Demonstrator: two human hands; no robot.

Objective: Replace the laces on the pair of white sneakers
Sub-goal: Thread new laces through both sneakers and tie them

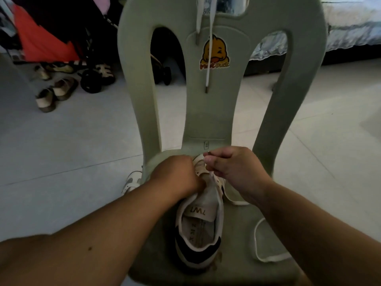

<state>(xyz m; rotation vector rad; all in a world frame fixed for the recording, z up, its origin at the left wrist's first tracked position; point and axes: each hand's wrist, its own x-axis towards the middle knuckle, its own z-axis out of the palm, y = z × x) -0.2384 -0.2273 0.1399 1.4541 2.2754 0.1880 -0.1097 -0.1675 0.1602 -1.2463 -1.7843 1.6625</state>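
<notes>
Head view: sneaker [199, 221] sits on the chair [208, 112] seat, toe toward the backrest. Left hand [175, 174] curls round its toe end. Right hand [233, 168] pinches the lace [235, 201] by its tip, just above the eyelets. Risk: tip slips or misses the eyelet, or the slack snags. Second sneaker [132, 180] on pale tiled floor [72, 141] beside the chair. Spare lace [208, 65] hangs over the backrest. Bed [350, 27] behind.

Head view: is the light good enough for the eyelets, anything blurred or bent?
Head view: dim, eyelets on the sneaker barely readable between the hands; left hand slightly motion-smeared; right hand's grip on the lace sharp; chair back bowed by wide lens.
</notes>
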